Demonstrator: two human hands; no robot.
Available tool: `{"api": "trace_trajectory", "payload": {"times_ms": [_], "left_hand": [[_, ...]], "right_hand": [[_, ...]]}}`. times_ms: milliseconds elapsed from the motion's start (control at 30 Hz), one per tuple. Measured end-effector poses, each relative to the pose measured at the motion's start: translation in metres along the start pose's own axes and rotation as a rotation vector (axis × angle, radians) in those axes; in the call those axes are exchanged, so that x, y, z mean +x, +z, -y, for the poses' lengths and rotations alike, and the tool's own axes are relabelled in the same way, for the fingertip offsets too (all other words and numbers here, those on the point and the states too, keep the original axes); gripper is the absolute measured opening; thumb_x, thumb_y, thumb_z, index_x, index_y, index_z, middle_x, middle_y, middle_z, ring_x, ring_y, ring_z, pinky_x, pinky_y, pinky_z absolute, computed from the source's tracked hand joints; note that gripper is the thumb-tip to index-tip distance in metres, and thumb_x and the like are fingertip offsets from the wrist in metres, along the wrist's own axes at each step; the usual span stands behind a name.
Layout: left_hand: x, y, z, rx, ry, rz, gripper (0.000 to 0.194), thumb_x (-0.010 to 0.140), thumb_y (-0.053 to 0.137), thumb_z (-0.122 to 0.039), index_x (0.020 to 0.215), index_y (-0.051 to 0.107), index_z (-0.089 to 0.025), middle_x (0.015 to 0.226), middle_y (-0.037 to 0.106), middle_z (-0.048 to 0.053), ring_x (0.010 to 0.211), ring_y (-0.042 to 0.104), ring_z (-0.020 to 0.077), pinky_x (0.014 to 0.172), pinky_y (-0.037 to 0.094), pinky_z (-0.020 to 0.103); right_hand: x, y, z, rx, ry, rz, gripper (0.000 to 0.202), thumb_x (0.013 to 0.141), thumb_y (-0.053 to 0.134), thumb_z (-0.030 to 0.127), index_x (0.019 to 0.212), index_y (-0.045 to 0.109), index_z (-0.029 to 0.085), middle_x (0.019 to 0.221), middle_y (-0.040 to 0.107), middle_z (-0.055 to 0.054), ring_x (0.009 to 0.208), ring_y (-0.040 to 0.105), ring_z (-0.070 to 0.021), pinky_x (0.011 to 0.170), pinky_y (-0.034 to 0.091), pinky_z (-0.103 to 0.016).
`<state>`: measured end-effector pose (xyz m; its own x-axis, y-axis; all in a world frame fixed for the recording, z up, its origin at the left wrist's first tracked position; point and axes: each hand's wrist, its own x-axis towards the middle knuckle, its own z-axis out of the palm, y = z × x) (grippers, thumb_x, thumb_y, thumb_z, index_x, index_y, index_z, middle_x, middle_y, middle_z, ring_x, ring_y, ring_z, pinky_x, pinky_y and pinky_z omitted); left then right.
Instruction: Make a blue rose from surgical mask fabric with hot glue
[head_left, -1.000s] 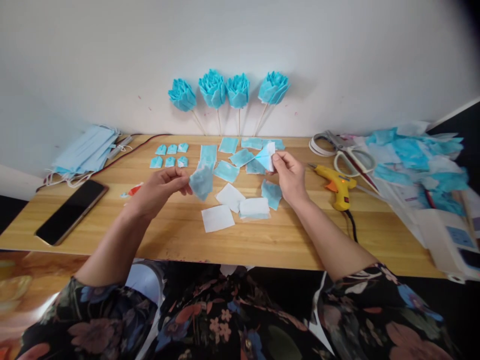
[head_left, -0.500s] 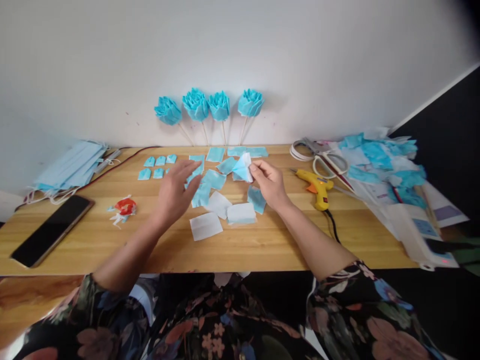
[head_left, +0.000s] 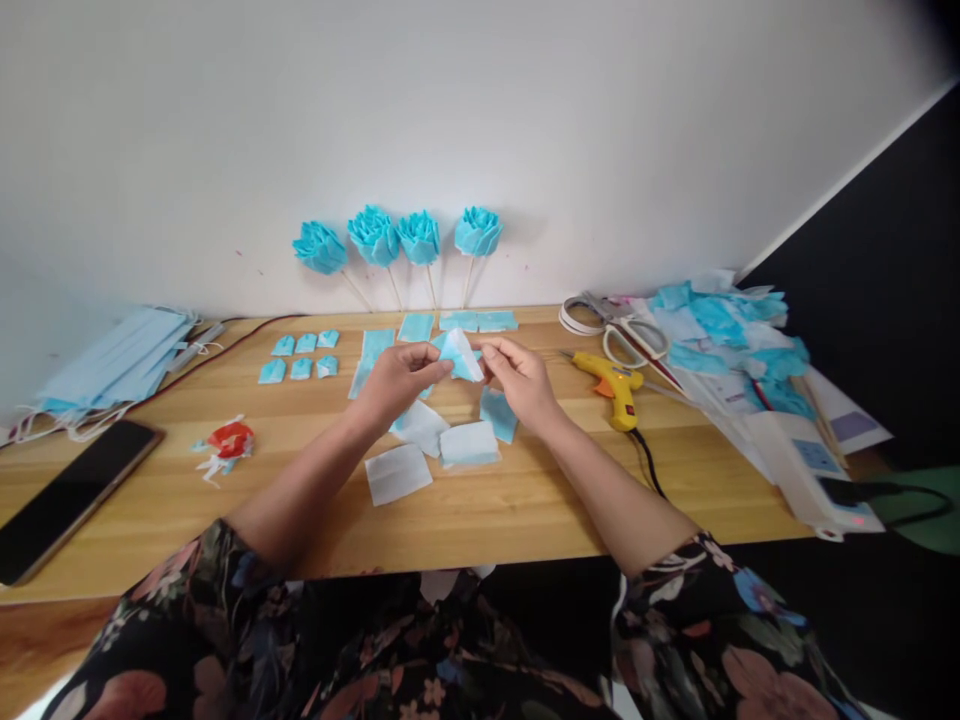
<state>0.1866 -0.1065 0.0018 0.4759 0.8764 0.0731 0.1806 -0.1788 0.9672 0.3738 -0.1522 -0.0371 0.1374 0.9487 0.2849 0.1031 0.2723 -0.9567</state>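
Observation:
Between my two hands is a folded piece of blue and white mask fabric (head_left: 459, 352), raised over the table. My left hand (head_left: 409, 378) pinches its left corner between thumb and fingers. On the other side my right hand (head_left: 517, 375) grips the right edge. Beneath and around them lie loose blue fabric rectangles (head_left: 377, 345), a blue piece (head_left: 498, 414) near my right wrist, and white pieces (head_left: 399, 474) closer to me. Several small folded blue petals (head_left: 301, 368) sit in two rows on the left.
Several blue fabric flowers on sticks (head_left: 373, 236) lean against the wall. On the left are stacked face masks (head_left: 116, 355), a phone (head_left: 71, 495) and a red scrap (head_left: 231, 438). A yellow glue gun (head_left: 616, 385), scissors (head_left: 630, 340), tape roll (head_left: 579, 316), blue scraps (head_left: 720, 315) and power strip (head_left: 806, 470) occupy the right.
My left hand has come in from the left, closing on the folded fabric. My right hand has moved slightly left with it. The camera view has shifted a little.

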Motion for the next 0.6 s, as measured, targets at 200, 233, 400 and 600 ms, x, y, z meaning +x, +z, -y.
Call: {"api": "trace_trajectory", "payload": {"times_ms": [200,233,400,600], "left_hand": [[-0.004,-0.001,0.007,-0.112,-0.012,-0.139,0.032,0.073,0.069,-0.042,0.060,0.054,-0.018,0.057,0.046,-0.004,0.055,0.040,0.0095,0.058,0.034,0.025],[-0.004,-0.001,0.008,-0.117,-0.011,-0.149,0.032,0.073,0.069,-0.043,0.060,0.053,-0.018,0.057,0.046,-0.004,0.055,0.040,0.0095,0.058,0.034,0.025],[-0.006,0.001,0.011,-0.151,-0.020,-0.143,0.035,0.074,0.069,-0.044,0.058,0.052,-0.018,0.055,0.044,-0.004,0.054,0.038,0.0093,0.055,0.031,0.025],[-0.007,0.006,0.013,-0.167,-0.051,-0.110,0.033,0.073,0.071,-0.043,0.059,0.054,-0.018,0.054,0.046,-0.004,0.052,0.036,0.0089,0.054,0.028,0.026]], "right_hand": [[0.005,-0.006,-0.008,0.111,0.055,-0.043,0.050,0.090,0.056,0.061,0.116,0.070,0.021,0.082,0.068,-0.003,0.076,0.063,-0.0155,0.068,0.052,-0.028],[0.004,-0.006,-0.009,0.093,0.045,-0.018,0.049,0.091,0.056,0.060,0.118,0.069,0.022,0.087,0.069,-0.004,0.082,0.064,-0.0162,0.071,0.053,-0.028],[-0.001,0.001,-0.009,0.031,0.004,0.154,0.054,0.089,0.063,0.052,0.136,0.059,0.026,0.115,0.069,-0.007,0.105,0.065,-0.0211,0.095,0.051,-0.037],[-0.002,0.005,-0.010,-0.081,-0.015,0.153,0.053,0.087,0.066,0.038,0.137,0.057,0.025,0.102,0.071,-0.003,0.094,0.065,-0.0188,0.096,0.049,-0.038]]}}
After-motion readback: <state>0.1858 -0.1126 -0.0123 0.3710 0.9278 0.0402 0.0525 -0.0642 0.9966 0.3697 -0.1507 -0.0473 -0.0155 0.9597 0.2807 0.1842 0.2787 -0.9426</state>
